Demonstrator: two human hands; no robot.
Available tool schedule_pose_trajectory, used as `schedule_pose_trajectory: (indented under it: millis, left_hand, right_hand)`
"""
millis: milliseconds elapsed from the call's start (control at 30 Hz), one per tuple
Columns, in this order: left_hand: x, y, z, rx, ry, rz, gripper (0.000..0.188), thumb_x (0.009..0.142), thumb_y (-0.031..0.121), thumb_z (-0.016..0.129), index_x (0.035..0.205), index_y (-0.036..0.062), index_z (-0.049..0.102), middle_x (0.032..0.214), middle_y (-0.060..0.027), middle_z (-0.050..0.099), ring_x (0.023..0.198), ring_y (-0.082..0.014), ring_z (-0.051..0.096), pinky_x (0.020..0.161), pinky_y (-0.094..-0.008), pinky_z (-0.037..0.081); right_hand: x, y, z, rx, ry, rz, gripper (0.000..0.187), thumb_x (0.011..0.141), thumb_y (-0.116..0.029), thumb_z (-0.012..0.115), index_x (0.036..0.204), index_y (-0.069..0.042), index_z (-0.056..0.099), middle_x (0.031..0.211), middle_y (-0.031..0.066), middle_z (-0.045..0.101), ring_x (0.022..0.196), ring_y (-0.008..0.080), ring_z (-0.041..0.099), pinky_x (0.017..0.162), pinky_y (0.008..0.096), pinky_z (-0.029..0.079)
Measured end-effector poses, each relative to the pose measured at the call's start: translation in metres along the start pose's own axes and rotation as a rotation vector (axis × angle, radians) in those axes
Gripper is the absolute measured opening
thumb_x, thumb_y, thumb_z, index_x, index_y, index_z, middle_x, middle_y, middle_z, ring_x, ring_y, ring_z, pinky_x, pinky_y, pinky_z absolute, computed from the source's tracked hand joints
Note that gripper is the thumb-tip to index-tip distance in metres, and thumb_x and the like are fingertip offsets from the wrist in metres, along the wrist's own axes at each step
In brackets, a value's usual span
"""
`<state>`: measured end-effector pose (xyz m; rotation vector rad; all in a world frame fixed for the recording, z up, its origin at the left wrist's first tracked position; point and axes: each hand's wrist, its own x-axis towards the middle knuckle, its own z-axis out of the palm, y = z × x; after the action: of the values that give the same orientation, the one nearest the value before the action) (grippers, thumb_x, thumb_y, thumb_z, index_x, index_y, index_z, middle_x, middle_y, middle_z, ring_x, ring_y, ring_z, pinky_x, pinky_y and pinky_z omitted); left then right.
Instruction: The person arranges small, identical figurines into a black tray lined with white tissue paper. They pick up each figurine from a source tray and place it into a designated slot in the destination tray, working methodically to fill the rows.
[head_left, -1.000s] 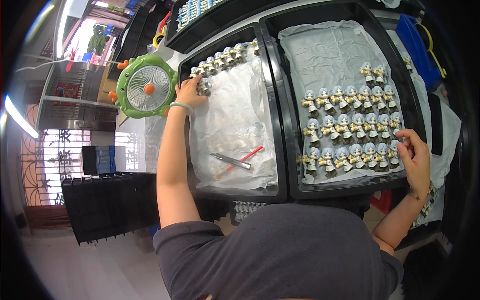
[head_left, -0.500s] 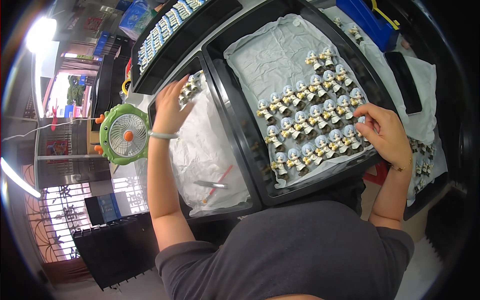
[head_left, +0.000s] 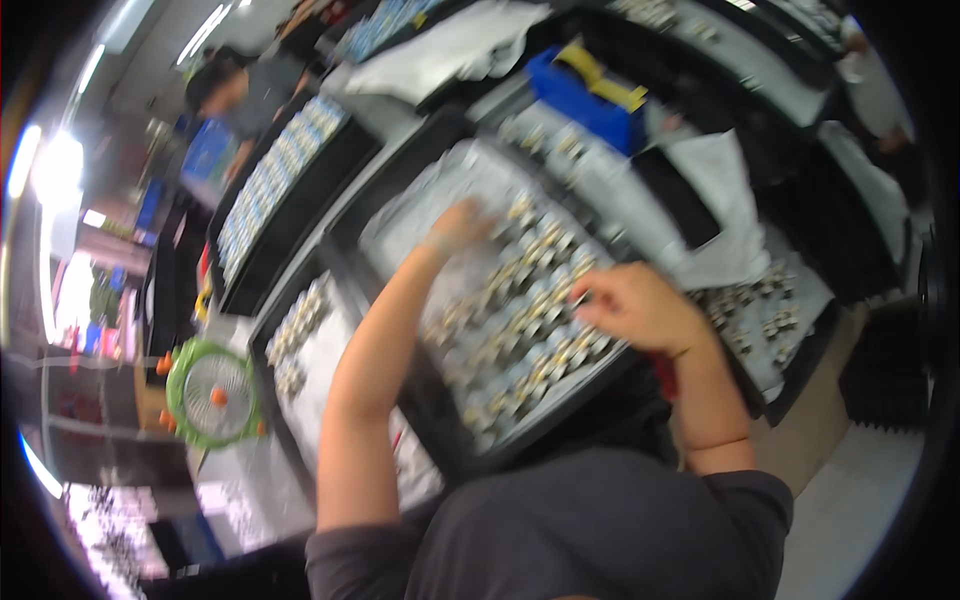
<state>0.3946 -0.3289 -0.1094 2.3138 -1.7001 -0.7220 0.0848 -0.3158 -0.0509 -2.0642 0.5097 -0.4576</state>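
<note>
Rows of small figurines (head_left: 540, 320) with pale blue hair stand on white sheeting (head_left: 410, 215) in a black tray before me. Over the far part of this tray is my left hand (head_left: 462, 225), beside the far figurines. Motion smears its fingers, so its grip and anything in it cannot be made out. At the tray's right side my right hand (head_left: 640, 305) has thumb and fingers pinched together. A small dark bit shows at the fingertips, too blurred to name. More figurines (head_left: 300, 325) stand along the far and left side of the lined tray to the left.
A green fan (head_left: 212, 393) stands at the left. Farther back is a black tray of blue-and-white pieces (head_left: 275, 185), with a person (head_left: 215, 95) beyond. A blue holder with a yellow part (head_left: 590, 95) and a black phone-like slab (head_left: 677, 197) lie right, above more figurines (head_left: 765, 315).
My left hand has gone from the left tray across to the middle tray. The whole view has swung to the right and blurred. My right hand remains at the middle tray's right side.
</note>
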Motion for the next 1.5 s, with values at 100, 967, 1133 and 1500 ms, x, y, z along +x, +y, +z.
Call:
schedule_pose_trajectory:
  millis: [100,967,1133,1500]
  left_hand:
    - [-0.017,-0.076,-0.010,-0.353,0.171,-0.038,0.041,0.085,0.029,0.054,0.118,0.0051,0.047,0.102,-0.0152,0.058,0.082,-0.0216,0.059,0.067,-0.0326,0.048]
    - [-0.327,-0.037,-0.052,-0.275,0.721,0.238,0.070,0.051,0.012,0.068,0.115,0.0092,0.042,0.093,-0.0058,0.045,0.083,-0.0175,0.041,0.078,-0.0287,0.031]
    - [-0.331,-0.022,-0.051,0.186,0.827,0.116,0.064,0.047,0.023,0.072,0.107,0.0097,0.053,0.079,-0.0051,0.041,0.076,-0.0217,0.038,0.074,-0.0319,0.028]
    - [-0.332,-0.063,-0.068,-0.218,0.902,0.127,0.058,0.059,0.032,0.076,0.107,0.0101,0.054,0.090,-0.0024,0.052,0.082,-0.0162,0.048,0.073,-0.0297,0.038]
  right_hand:
    - [0.005,0.003,0.002,-0.044,-0.054,-0.077,0.025,0.078,-0.028,0.061,0.092,-0.008,0.059,0.061,0.0105,0.057,0.057,0.0223,0.057,0.055,0.0315,0.043]
    - [0.009,-0.003,0.017,-0.051,-0.030,0.159,0.013,0.079,-0.007,0.056,0.092,-0.003,0.056,0.063,-0.0061,0.037,0.056,0.0025,0.033,0.048,0.0189,0.024]
    - [0.008,-0.003,0.017,-0.081,-0.027,0.179,0.012,0.081,-0.008,0.055,0.093,-0.003,0.056,0.064,-0.0064,0.036,0.058,0.0027,0.032,0.050,0.0190,0.023]
    - [0.006,-0.003,0.017,-0.117,0.008,0.155,0.014,0.082,-0.009,0.055,0.093,-0.002,0.056,0.064,-0.0054,0.036,0.057,0.0032,0.031,0.050,0.0194,0.023]
